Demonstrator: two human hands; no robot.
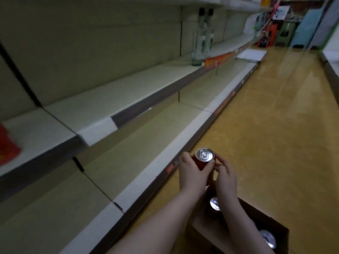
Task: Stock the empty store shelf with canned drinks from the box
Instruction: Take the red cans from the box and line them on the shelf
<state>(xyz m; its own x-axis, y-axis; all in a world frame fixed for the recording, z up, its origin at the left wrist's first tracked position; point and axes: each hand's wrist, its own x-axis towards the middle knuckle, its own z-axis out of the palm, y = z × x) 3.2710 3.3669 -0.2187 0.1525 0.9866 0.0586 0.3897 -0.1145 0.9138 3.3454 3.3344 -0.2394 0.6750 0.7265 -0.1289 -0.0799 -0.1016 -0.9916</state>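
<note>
holding a red can (pixel 204 156) upright with both hands, i have it in the air just above the near end of the cardboard box (pixel 205 231). my left hand (pixel 190 174) is wrapped round the can's body, fingers curled close against its side. my right hand (pixel 226 176) is curled too, its fingertips pressed to the can's right side just below the rim. the silver lid and pull tab face up at me.

the can sits just beside the front edge of the lower shelf (pixel 146 136), over the floor (pixel 275 125) and not yet on the board. the upper shelf (pixel 128 92) runs above it. in the box below my wrists two more can tops show, one (pixel 214 204) between my forearms and another (pixel 268 239) near the right corner.

farther along the upper shelf two glass bottles (pixel 201 43) stand together. a blurred red package (pixel 8 145) is at the left edge.
</note>
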